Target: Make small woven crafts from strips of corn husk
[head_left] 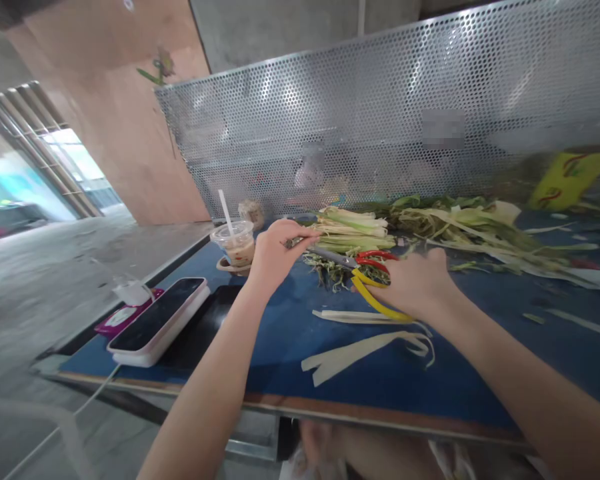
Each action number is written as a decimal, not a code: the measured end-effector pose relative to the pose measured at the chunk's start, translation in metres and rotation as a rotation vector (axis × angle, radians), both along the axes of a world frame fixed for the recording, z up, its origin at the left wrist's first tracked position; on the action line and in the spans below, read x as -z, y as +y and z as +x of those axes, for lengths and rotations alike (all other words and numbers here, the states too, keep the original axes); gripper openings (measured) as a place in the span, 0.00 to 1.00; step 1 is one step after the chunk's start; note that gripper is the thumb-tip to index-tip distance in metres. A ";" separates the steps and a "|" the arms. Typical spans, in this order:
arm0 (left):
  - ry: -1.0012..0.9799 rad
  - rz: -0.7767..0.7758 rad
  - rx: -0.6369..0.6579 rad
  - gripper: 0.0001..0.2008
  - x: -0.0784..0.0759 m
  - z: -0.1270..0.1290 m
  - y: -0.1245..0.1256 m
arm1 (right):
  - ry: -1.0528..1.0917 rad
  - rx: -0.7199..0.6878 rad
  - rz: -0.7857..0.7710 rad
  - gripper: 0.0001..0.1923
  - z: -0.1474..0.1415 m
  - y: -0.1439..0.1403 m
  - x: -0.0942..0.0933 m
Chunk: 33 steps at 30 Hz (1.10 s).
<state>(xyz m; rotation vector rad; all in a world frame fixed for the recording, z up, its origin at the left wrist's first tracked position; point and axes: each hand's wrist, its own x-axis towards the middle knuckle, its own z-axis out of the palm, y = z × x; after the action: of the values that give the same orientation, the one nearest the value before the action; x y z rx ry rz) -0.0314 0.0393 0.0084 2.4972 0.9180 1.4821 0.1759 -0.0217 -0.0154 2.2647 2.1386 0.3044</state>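
Blue table (pixel 290 347) backed by perforated metal: right hand (pixel 415 283) clenched the red-and-yellow scissors (pixel 370 273), left hand (pixel 275 253) pinched the stalk bundle (pixel 355 233) beside a plastic cup (pixel 235 243).

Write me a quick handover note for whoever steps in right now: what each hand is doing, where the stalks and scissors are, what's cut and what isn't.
Left hand: fingers closed on the near ends of the bundle of pale green stalks lying on the blue table.
Right hand: holds the scissors by their red and yellow handles, blades pointing at the stalk ends by the left hand.
Done: pale strips and dark trimmings lie on the table near the hands.
Left: the held bundle, plus the leaf pile against the perforated screen.
Nearby: drink cup and phone at the left.
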 end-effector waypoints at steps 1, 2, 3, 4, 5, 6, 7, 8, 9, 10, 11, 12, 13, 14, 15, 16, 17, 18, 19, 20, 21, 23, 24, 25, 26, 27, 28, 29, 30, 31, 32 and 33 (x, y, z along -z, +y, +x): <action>0.011 0.005 0.009 0.05 0.000 0.001 0.000 | 0.003 -0.001 -0.003 0.35 0.000 0.000 0.000; 0.017 0.010 0.016 0.05 0.001 0.001 0.000 | 0.005 -0.002 0.000 0.35 0.000 0.000 0.000; 0.021 0.012 0.020 0.05 0.001 0.002 0.000 | 0.006 -0.003 0.004 0.35 0.000 0.000 0.000; 0.023 0.013 0.022 0.05 0.002 0.002 0.001 | 0.005 -0.006 0.007 0.35 -0.001 -0.001 0.000; 0.024 0.016 0.023 0.05 0.002 0.003 0.001 | 0.002 -0.010 0.011 0.35 -0.001 -0.001 0.000; 0.026 0.019 0.023 0.05 0.002 0.003 0.001 | -0.004 -0.014 0.014 0.35 -0.001 -0.001 0.001; 0.029 0.021 0.022 0.04 0.002 0.004 0.001 | -0.009 -0.017 0.014 0.35 -0.001 -0.001 0.001; 0.032 0.021 0.022 0.04 0.003 0.004 0.001 | -0.015 -0.019 0.013 0.35 -0.002 -0.001 0.002; 0.035 0.020 0.021 0.04 0.003 0.004 0.001 | -0.020 -0.020 0.010 0.36 -0.002 -0.001 0.003; 0.036 0.019 0.021 0.04 0.002 0.005 0.000 | -0.024 -0.021 0.005 0.36 -0.002 -0.001 0.003; 0.036 0.016 0.022 0.04 0.002 0.005 0.000 | -0.028 -0.022 -0.001 0.36 -0.002 -0.001 0.003; 0.036 0.013 0.024 0.05 0.002 0.005 0.000 | -0.031 -0.022 -0.007 0.36 -0.002 -0.001 0.004; 0.036 0.008 0.024 0.05 0.002 0.004 -0.001 | -0.032 -0.024 -0.011 0.36 -0.002 -0.001 0.004; 0.035 0.003 0.024 0.05 0.002 0.004 -0.001 | -0.032 -0.029 -0.012 0.36 -0.002 -0.001 0.004; 0.034 -0.003 0.023 0.05 0.002 0.004 -0.001 | -0.029 -0.035 -0.011 0.36 -0.002 -0.001 0.004; 0.033 -0.008 0.022 0.05 0.002 0.004 -0.001 | -0.026 -0.041 -0.009 0.36 -0.002 -0.001 0.005; 0.033 -0.014 0.021 0.05 0.002 0.004 -0.001 | -0.023 -0.046 -0.009 0.36 -0.002 -0.001 0.005; 0.035 -0.018 0.021 0.05 0.002 0.004 -0.001 | -0.021 -0.050 -0.010 0.36 -0.002 -0.001 0.006; 0.037 -0.021 0.020 0.05 0.002 0.003 -0.001 | -0.019 -0.051 -0.012 0.36 -0.002 0.000 0.006; 0.038 -0.023 0.019 0.05 0.002 0.003 -0.001 | -0.018 -0.050 -0.013 0.37 -0.002 0.000 0.007; 0.038 -0.025 0.017 0.05 0.002 0.003 -0.001 | -0.015 -0.049 -0.015 0.37 -0.002 0.000 0.007; 0.032 -0.025 0.012 0.05 0.001 0.003 -0.001 | -0.004 -0.049 -0.021 0.37 -0.002 0.000 0.007; 0.027 -0.025 0.011 0.05 0.001 0.003 -0.001 | 0.004 -0.051 -0.025 0.37 -0.003 0.000 0.006; 0.026 -0.027 0.011 0.05 0.001 0.003 -0.002 | 0.012 -0.054 -0.030 0.37 -0.003 0.000 0.006; 0.028 -0.032 0.014 0.05 0.001 0.003 -0.002 | 0.020 -0.060 -0.034 0.37 -0.003 -0.001 0.006; 0.031 -0.036 0.017 0.05 0.000 0.004 -0.003 | 0.027 -0.066 -0.036 0.37 -0.003 -0.001 0.005; 0.033 -0.040 0.018 0.05 0.000 0.004 -0.003 | 0.032 -0.074 -0.036 0.37 -0.003 -0.001 0.005; 0.034 -0.042 0.018 0.05 0.000 0.004 -0.003 | 0.039 -0.081 -0.037 0.36 -0.003 -0.002 0.005; 0.032 -0.042 0.016 0.05 -0.001 0.004 -0.003 | 0.047 -0.087 -0.040 0.36 -0.002 -0.002 0.005; 0.028 -0.039 0.013 0.05 -0.001 0.004 -0.003 | 0.053 -0.091 -0.043 0.35 -0.002 -0.002 0.006; 0.023 -0.035 0.010 0.06 -0.001 0.004 -0.003 | 0.059 -0.092 -0.046 0.35 -0.001 -0.002 0.006; 0.020 -0.031 0.007 0.06 -0.001 0.004 -0.003 | 0.064 -0.097 -0.049 0.35 -0.001 -0.002 0.007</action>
<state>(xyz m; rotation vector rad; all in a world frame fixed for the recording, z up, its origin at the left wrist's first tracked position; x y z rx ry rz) -0.0271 0.0361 0.0097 2.4952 0.9272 1.4329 0.1750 -0.0238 -0.0223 2.1781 2.2648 0.1806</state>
